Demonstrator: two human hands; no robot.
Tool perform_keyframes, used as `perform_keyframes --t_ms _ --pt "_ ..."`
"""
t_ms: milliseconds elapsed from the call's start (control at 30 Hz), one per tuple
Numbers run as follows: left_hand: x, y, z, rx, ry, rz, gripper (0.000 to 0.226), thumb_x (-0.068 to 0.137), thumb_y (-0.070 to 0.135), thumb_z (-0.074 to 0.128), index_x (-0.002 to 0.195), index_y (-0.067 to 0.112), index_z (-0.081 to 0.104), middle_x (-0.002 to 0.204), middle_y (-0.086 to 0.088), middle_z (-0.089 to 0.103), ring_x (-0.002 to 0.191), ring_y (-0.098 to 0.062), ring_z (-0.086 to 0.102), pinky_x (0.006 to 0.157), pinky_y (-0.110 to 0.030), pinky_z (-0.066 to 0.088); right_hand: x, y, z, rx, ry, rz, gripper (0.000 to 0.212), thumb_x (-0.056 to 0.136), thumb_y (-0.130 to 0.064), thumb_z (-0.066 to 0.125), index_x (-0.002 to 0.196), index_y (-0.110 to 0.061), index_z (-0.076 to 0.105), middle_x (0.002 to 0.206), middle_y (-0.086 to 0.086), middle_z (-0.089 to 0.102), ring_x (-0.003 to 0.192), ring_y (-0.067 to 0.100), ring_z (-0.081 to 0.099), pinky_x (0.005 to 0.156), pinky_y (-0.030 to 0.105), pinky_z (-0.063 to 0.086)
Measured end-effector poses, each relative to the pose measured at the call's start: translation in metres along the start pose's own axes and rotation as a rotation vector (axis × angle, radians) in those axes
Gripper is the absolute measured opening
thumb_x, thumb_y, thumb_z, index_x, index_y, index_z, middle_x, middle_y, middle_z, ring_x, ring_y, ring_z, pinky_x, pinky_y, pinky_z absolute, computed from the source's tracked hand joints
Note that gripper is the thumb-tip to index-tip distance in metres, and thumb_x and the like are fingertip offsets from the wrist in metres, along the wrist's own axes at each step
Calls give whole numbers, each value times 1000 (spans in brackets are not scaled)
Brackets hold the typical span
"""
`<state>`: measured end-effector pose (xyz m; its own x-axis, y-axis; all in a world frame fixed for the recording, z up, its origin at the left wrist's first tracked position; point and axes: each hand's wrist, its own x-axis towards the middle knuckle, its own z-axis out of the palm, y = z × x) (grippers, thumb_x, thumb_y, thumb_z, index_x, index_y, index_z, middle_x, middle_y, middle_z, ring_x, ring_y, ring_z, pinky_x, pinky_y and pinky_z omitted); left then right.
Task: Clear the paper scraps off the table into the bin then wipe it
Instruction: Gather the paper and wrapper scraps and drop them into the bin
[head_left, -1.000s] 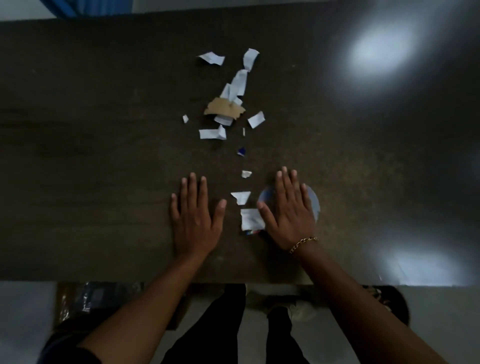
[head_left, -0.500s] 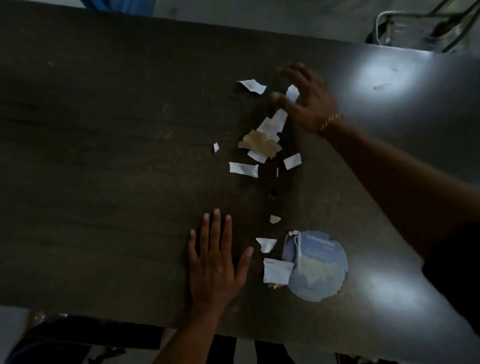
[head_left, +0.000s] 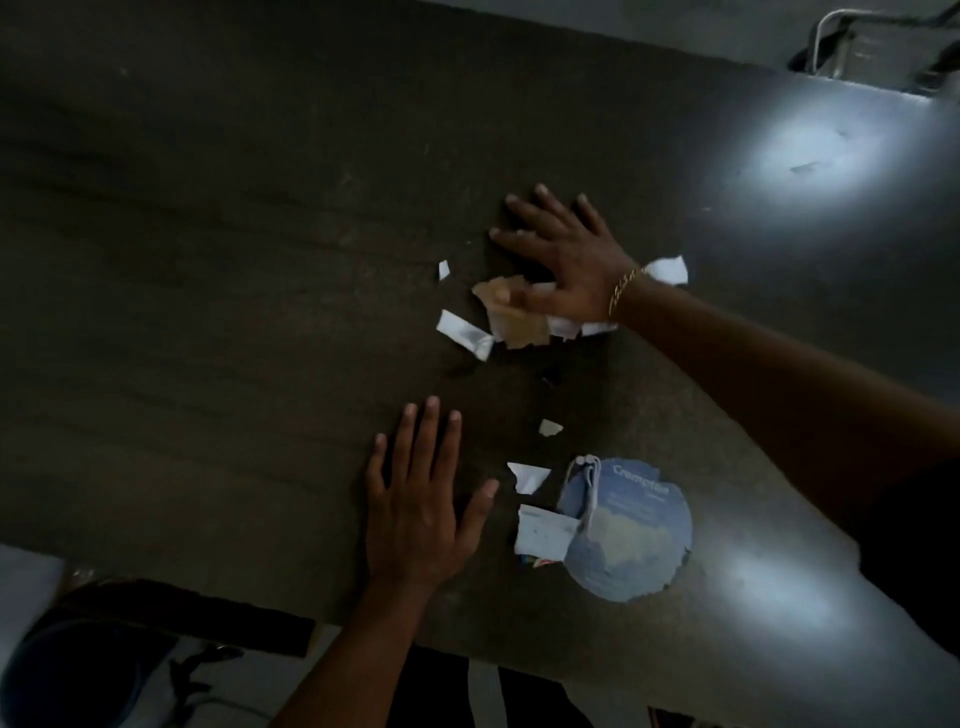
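Observation:
White paper scraps lie scattered on the dark table (head_left: 218, 270). My right hand (head_left: 563, 260) lies flat, fingers spread, on a bunch of scraps, its thumb on a brown cardboard scrap (head_left: 514, 317); white scraps (head_left: 667, 270) stick out beside the wrist. A folded white scrap (head_left: 464, 333) lies just left of the brown one. My left hand (head_left: 423, 501) rests flat and empty near the table's front edge. Right of it lie a triangular scrap (head_left: 530, 475), a larger white scrap (head_left: 543, 532) and a small scrap (head_left: 549, 427).
A round blue printed disc (head_left: 631, 540) lies on the table by the near scraps. A dark round bin (head_left: 72, 675) stands on the floor at the lower left, below the table edge. A metal frame (head_left: 852, 47) shows beyond the far right corner.
My right hand has come down from the far scraps and dragged them toward me, bunching them with the brown scrap. The left hand has stayed in place.

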<state>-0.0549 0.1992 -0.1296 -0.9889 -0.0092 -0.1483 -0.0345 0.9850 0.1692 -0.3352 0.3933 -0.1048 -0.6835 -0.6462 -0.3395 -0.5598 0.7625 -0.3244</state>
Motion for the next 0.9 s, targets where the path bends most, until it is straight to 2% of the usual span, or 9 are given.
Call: perform_keyframes --t_ms 333,433,500,567,600,667,767,900 --pt "-1 4 2 -23 16 -6 79 101 67 20 160 17 35 170 -7 24 158 -27 21 123 -57 22 -124 -40 64 -9 -54 -46 84 92 -83 25 162 -39 9 171 0 -9 157 25 -17 126 50 -5" --pt "-3 2 -1 -89 16 -5 81 101 70 17 160 16 34 170 -6 25 158 -25 21 122 -57 24 -149 -43 53 86 -30 -28 86 91 -82 28 161 -37 9 172 0 3 158 20 -5 126 47 1" --pt "2 -2 -9 -200 36 -16 82 100 71 17 159 17 34 167 -6 31 153 -27 30 117 -55 29 -167 -34 44 160 131 85 80 93 -77 31 160 -34 19 170 0 17 157 19 7 127 50 9" --pt "24 -5 -23 -280 92 -42 81 100 72 18 157 19 36 163 -8 36 144 -31 39 111 -52 34 -186 -15 45 247 306 313 76 95 -73 31 158 -31 28 168 1 24 156 22 16 126 53 16" --pt "41 -6 -30 -301 127 -73 79 100 72 19 157 20 36 163 -7 36 144 -31 39 111 -52 34 -195 -5 51 291 358 446 77 94 -73 30 158 -30 29 168 2 23 156 23 16 125 54 17" --pt "84 -8 -39 -363 128 -150 80 98 72 20 160 24 31 169 -3 26 153 -25 27 120 -52 24 -212 5 68 354 361 644 83 92 -75 25 160 -28 25 171 1 15 158 21 7 127 53 12" --pt "144 -7 -42 -371 29 -126 88 92 75 14 163 25 21 173 1 14 160 -18 10 128 -48 6 -225 -9 99 338 368 670 84 93 -74 22 161 -25 22 172 0 8 158 16 -3 128 46 0" --pt "159 5 -33 -249 -73 29 89 93 74 10 163 23 23 174 0 9 160 -17 0 129 -47 -3 -217 -55 120 406 434 678 80 95 -73 26 161 -26 24 172 -2 9 158 14 -4 127 41 -5"
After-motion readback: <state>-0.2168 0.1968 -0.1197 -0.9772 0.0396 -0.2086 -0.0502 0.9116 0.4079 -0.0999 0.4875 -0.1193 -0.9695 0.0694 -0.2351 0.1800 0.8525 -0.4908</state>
